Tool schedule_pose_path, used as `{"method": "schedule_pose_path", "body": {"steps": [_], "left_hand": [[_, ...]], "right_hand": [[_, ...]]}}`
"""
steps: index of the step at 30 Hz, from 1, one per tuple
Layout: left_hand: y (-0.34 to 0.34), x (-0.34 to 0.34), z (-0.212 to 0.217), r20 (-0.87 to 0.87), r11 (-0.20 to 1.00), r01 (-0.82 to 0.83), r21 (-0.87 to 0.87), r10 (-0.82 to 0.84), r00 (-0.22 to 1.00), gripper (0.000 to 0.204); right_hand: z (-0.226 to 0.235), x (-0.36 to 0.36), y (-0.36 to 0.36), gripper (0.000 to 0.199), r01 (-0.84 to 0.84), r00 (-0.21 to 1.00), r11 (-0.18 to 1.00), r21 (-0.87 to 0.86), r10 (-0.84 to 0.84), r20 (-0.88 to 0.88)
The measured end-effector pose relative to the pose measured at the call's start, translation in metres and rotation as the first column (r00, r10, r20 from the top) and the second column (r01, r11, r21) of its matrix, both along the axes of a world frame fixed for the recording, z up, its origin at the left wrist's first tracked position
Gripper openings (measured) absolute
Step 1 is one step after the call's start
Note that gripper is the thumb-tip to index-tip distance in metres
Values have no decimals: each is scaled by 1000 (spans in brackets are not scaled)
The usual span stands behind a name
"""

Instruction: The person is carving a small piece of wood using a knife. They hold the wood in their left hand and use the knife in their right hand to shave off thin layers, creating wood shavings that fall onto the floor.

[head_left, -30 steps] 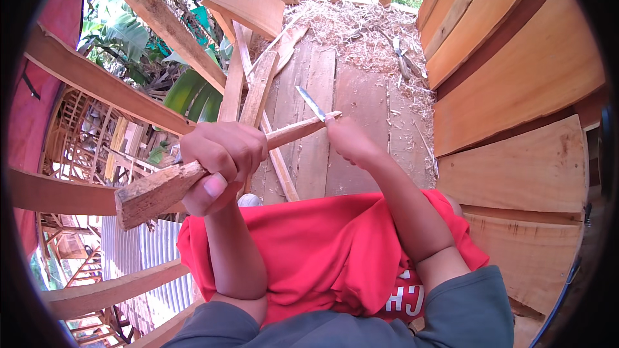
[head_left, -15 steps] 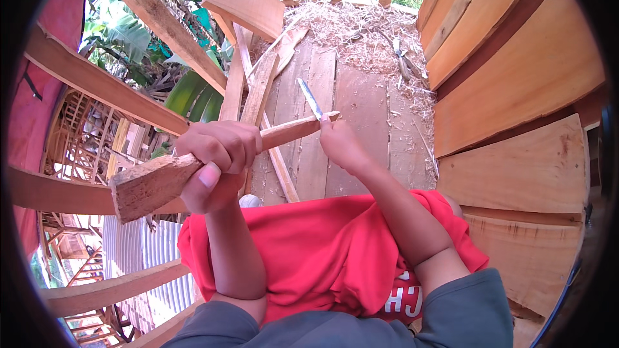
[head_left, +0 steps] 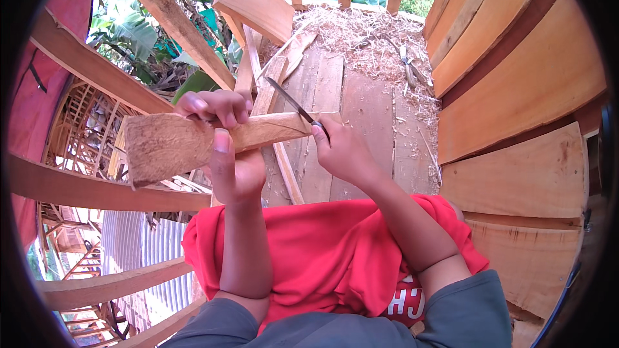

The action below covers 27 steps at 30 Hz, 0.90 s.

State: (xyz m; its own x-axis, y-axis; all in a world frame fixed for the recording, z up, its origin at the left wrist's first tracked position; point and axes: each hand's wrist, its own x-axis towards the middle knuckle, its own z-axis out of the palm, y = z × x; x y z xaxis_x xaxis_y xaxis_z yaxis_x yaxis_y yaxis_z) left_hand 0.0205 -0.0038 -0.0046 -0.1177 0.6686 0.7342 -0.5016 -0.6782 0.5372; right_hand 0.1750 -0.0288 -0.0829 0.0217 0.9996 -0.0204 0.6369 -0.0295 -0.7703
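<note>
A carved piece of wood [head_left: 173,145], broad and rough at its left end and tapering to the right, lies across the space in front of me. My left hand [head_left: 229,148] holds it near the middle, the thumb on the near side and the fingers curled over the far edge. In my right hand [head_left: 342,151] is a knife [head_left: 288,98], its handle mostly hidden by the fingers. The dark blade points up and to the left and crosses the narrow end of the wood. My right hand is close against that narrow end.
Plank flooring [head_left: 364,135] carries a heap of wood shavings [head_left: 361,35] at the far side. Loose sticks and a board [head_left: 255,3] lean at the far left. Wooden rails [head_left: 109,190] run along my left, a plank wall [head_left: 509,84] along my right. Red cloth [head_left: 309,238] covers my lap.
The wood has turned in my left hand, so a broader face shows, and its wide end has risen. My left fingers have loosened and shifted. The knife blade has swung further left and down.
</note>
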Motion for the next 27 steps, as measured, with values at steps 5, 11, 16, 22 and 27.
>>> {"method": "schedule_pose_path", "body": {"steps": [5,11,16,22,27], "left_hand": [[-7,-9,16,-75,966,-259,-15,258,963,50],[-44,-19,61,38,947,-84,-311,100,994,37],[-61,-15,60,205,967,67,-244,-17,979,63],[-42,-15,33,28,959,282,-10,-282,959,75],[-25,3,5,-176,931,365,6,-358,917,60]], "right_hand": [[-5,-5,1,33,59,991,993,-106,-70,-110],[-12,3,4,37,66,991,977,-201,-88,-102],[-9,8,7,38,37,986,973,-229,-73,-152],[0,39,-5,35,96,949,988,124,-53,-311],[-33,55,7,56,74,951,956,-283,-152,-267]]}}
